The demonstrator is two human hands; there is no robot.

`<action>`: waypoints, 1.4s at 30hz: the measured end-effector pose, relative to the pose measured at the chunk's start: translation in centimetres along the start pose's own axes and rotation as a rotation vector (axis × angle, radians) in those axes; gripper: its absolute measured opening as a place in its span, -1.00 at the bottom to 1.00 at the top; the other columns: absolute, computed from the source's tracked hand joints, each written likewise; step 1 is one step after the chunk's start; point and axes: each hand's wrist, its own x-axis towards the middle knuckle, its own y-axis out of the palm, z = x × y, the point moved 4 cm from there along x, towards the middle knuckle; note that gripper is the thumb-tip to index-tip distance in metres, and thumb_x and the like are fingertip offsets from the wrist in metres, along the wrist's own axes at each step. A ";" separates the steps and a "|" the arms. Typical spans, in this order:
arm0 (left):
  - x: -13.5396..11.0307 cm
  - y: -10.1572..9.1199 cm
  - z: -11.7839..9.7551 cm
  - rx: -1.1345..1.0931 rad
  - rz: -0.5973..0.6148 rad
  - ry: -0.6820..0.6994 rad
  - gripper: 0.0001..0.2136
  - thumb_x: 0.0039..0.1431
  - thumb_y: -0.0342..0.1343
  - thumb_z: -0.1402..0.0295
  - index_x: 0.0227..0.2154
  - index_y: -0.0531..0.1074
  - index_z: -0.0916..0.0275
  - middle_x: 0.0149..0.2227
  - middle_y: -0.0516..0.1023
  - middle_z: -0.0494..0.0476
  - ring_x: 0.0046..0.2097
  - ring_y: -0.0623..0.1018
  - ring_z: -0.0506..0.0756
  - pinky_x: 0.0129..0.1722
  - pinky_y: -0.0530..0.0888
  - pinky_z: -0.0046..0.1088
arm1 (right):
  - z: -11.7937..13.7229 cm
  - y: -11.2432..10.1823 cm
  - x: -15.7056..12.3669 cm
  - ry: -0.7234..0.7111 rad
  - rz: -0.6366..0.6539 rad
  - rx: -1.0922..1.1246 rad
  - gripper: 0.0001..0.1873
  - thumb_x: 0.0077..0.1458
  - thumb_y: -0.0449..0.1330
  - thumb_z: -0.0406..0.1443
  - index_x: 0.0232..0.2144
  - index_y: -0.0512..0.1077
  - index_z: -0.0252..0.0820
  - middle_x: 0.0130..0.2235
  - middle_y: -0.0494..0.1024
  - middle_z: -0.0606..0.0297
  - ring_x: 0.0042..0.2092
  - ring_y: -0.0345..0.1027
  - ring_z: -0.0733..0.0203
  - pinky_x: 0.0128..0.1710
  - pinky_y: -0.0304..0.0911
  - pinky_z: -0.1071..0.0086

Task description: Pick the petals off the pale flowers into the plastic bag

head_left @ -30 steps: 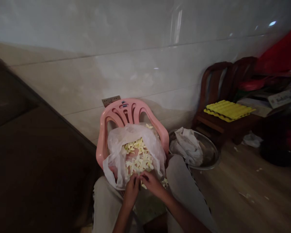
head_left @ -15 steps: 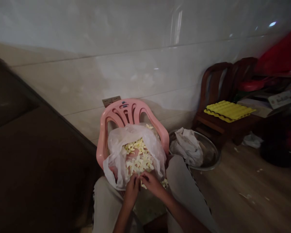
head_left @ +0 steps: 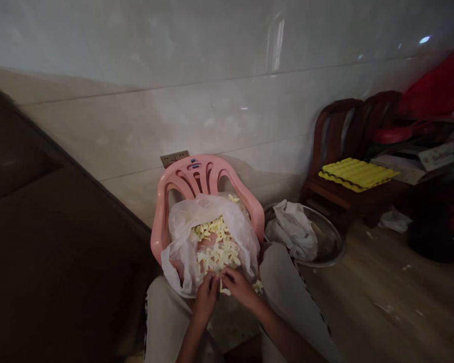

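head view: a tiled wall (head_left: 174,96) and a pink plastic chair (head_left: 208,174) ahead, a clear plastic bag (head_left: 183,242) against it

a steel basin (head_left: 327,237) holding a crumpled white bag (head_left: 293,232) sits just right of the chair, and a wooden chair (head_left: 340,136) with a yellow moulded tray (head_left: 357,174) stands beyond. above beige trousers (head_left: 166,315), the open bag holds a heap of pale yellow strips (head_left: 215,247), which lies straight ahead of both hands, its strips pointing every way. the left hand (head_left: 206,300) and right hand (head_left: 240,288) sit together at the bag's near lip, fingertips close, the right reaching slightly nearer the heap. a loose strip (head_left: 224,287) shows between them; whether either hand pinches it cannot be told.
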 end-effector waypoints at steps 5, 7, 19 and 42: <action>0.0 -0.1 -0.3 0.033 -0.008 0.067 -0.53 0.20 0.01 -0.16 -0.44 0.41 0.18 -0.46 0.45 0.03 -0.35 0.46 0.10 -0.28 0.43 -0.41 | -0.1 0.1 0.1 0.048 -0.006 0.083 -0.67 0.15 0.15 -0.05 -0.49 0.33 -0.15 -0.53 0.34 0.43 -0.45 0.25 0.28 -0.38 0.19 0.42; -0.1 0.0 -0.4 0.042 0.005 0.067 -0.53 0.22 0.00 -0.16 -0.44 0.40 0.18 -0.47 0.43 0.02 -0.36 0.45 0.09 -0.28 0.42 -0.41 | -0.1 0.1 0.2 0.054 -0.006 0.092 -0.68 0.13 0.16 -0.05 -0.48 0.35 -0.15 -0.54 0.35 0.43 -0.45 0.26 0.28 -0.39 0.19 0.42; -0.5 0.3 -1.0 0.064 0.058 0.055 -0.59 0.28 -0.04 -0.08 -0.40 0.39 0.16 -0.42 0.45 0.03 -0.30 0.46 0.11 -0.20 0.40 -0.39 | -0.6 -0.1 0.4 0.088 -0.020 0.109 -0.69 0.11 0.19 -0.08 -0.49 0.42 -0.17 -0.57 0.40 0.41 -0.50 0.29 0.27 -0.44 0.21 0.42; -0.5 -4.3 -0.8 -0.153 -0.574 -0.034 -0.74 0.05 0.11 0.10 -0.51 0.39 0.19 -0.43 0.50 0.03 -0.42 0.46 0.06 -0.37 0.43 -0.45 | -1.2 -6.6 0.9 0.143 -0.585 0.150 -0.72 -0.03 0.15 -0.06 -0.47 0.41 -0.15 -0.46 0.54 0.27 -0.43 0.41 0.13 -0.44 0.30 0.35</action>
